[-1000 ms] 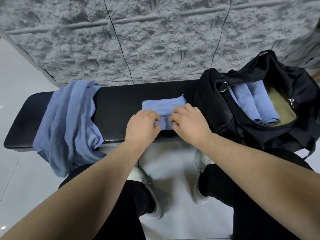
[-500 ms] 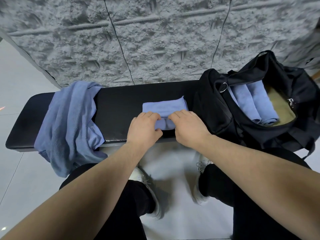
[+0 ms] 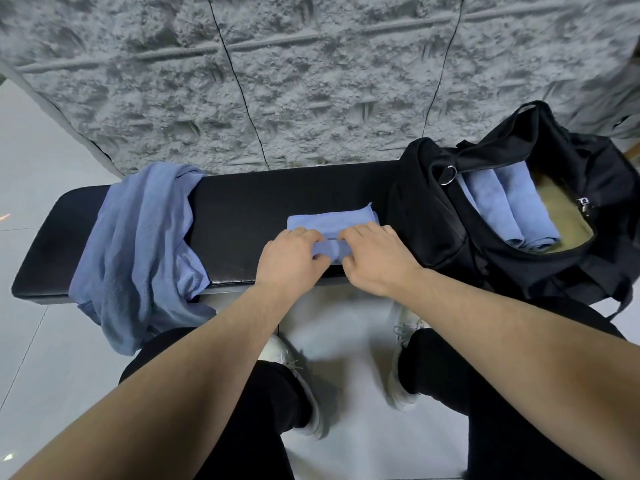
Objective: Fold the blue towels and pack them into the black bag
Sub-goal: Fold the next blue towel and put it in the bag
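Towel roll (image 3: 329,249) half under hands (image 3: 337,259)

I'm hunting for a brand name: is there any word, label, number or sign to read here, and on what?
None can be read.
Black bag: no logo or label shows.
Zipper pull inside the bag: too small to tell any marking.
Blue towels and bench: plain, no print.
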The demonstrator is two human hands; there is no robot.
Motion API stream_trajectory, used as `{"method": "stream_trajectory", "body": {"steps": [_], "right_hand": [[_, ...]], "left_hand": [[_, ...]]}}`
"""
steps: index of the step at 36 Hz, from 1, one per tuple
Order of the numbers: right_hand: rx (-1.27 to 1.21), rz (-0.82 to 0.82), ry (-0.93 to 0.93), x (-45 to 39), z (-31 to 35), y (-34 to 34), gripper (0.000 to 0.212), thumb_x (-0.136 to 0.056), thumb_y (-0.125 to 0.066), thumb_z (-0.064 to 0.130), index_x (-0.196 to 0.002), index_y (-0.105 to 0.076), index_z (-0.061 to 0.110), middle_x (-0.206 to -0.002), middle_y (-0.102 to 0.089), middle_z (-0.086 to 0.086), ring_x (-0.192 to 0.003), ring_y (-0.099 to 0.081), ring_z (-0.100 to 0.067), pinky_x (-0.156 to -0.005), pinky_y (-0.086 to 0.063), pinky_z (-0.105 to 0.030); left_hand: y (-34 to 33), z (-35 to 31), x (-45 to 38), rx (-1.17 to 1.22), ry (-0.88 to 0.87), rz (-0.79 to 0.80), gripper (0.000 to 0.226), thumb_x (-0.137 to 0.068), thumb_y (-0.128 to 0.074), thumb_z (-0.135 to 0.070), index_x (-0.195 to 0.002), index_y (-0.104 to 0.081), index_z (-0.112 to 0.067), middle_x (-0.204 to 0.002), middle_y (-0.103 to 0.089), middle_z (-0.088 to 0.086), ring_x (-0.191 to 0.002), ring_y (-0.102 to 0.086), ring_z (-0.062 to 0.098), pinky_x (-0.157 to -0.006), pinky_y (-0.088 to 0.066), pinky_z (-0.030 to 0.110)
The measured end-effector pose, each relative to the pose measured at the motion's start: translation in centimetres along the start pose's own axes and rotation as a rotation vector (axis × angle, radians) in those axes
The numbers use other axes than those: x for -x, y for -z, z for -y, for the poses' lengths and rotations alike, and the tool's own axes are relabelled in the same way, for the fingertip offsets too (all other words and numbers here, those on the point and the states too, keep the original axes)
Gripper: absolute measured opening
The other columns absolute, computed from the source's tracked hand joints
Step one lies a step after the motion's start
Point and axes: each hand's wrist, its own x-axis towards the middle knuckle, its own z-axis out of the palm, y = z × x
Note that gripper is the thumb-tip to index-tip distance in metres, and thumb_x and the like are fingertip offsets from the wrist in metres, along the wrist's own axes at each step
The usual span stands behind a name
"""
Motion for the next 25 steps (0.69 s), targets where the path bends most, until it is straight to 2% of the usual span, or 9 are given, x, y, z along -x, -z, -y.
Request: {"method": "stream_trajectory", "body": {"steps": [3,6,9,13,16,20,25], "right_hand": [[-0.014,-0.061,-0.005,0.0,0.0,-0.5,0.055,-0.080,-0.025,0.035,-0.120,-0.057,0.016,-0.115,-0.061,0.000,-0.107,-0.049,-0.024,-0.090,-0.033,-0.036],[-0.047,-0.143,0.023,0.0,0.1,-0.7,0.050,-0.080,-0.039,0.026,-0.125,-0.058,0.021,-0.113,-0.061,0.001,-0.107,-0.050,-0.025,-0.090,-0.037,-0.038],[-0.034,-0.203,0.106,0.0,-0.2,-0.5,0.037,-0.077,-0.054,0.016,-0.113,-0.063,0.022,-0.105,-0.060,0.004,-0.099,-0.053,-0.023,-0.087,-0.037,-0.035],[-0.023,-0.167,0.120,0.0,-0.6,-0.5,0.041,-0.075,-0.063,0.014,-0.115,-0.061,0.021,-0.108,-0.060,0.005,-0.101,-0.054,-0.022,-0.086,-0.034,-0.033],[-0.034,-0.146,0.108,-0.2,-0.7,-0.7,0.046,-0.076,-0.061,0.007,-0.120,-0.060,0.022,-0.114,-0.060,0.006,-0.104,-0.053,-0.022,-0.088,-0.035,-0.034],[-0.071,-0.142,0.088,-0.5,-0.7,-0.8,0.051,-0.077,-0.056,0.003,-0.125,-0.058,0.022,-0.119,-0.061,0.007,-0.107,-0.052,-0.023,-0.090,-0.033,-0.034],[-0.090,-0.099,0.065,-0.5,-0.6,-0.3,0.051,-0.082,-0.053,0.006,-0.129,-0.053,0.025,-0.124,-0.058,0.009,-0.113,-0.047,-0.019,-0.093,-0.027,-0.030]], "left_hand": [[-0.1,0.0,-0.4,0.007,0.022,0.019,0.030,-0.091,-0.048,-0.027,-0.116,-0.064,-0.021,-0.109,-0.062,-0.001,-0.092,-0.048,0.018,-0.078,-0.043,0.034],[-0.2,-0.1,-0.8,0.035,0.052,0.034,0.026,-0.091,-0.047,-0.027,-0.109,-0.063,-0.019,-0.100,-0.053,-0.004,-0.090,-0.045,0.019,-0.079,-0.045,0.038],[-0.2,-0.1,-1.2,0.056,0.079,0.051,0.029,-0.092,-0.045,-0.027,-0.116,-0.062,-0.020,-0.111,-0.050,-0.001,-0.100,-0.047,0.021,-0.085,-0.045,0.041],[-0.5,-0.2,-1.5,0.025,0.098,0.055,0.030,-0.093,-0.043,-0.028,-0.117,-0.059,-0.019,-0.117,-0.048,0.001,-0.095,-0.036,0.016,-0.081,-0.033,0.036],[-0.8,-0.1,-1.2,-0.003,0.065,0.014,0.030,-0.093,-0.044,-0.025,-0.121,-0.055,-0.019,-0.118,-0.049,0.000,-0.099,-0.038,0.018,-0.087,-0.028,0.034],[-0.7,0.1,-0.7,-0.032,-0.045,-0.138,0.030,-0.088,-0.052,-0.021,-0.117,-0.056,-0.016,-0.116,-0.053,-0.001,-0.111,-0.045,0.023,-0.096,-0.027,0.034],[-0.3,0.2,-0.2,-0.112,-0.125,-0.083,0.039,-0.077,-0.064,-0.027,-0.113,-0.053,-0.017,-0.113,-0.050,-0.005,-0.107,-0.046,0.020,-0.090,-0.029,0.030]]}}
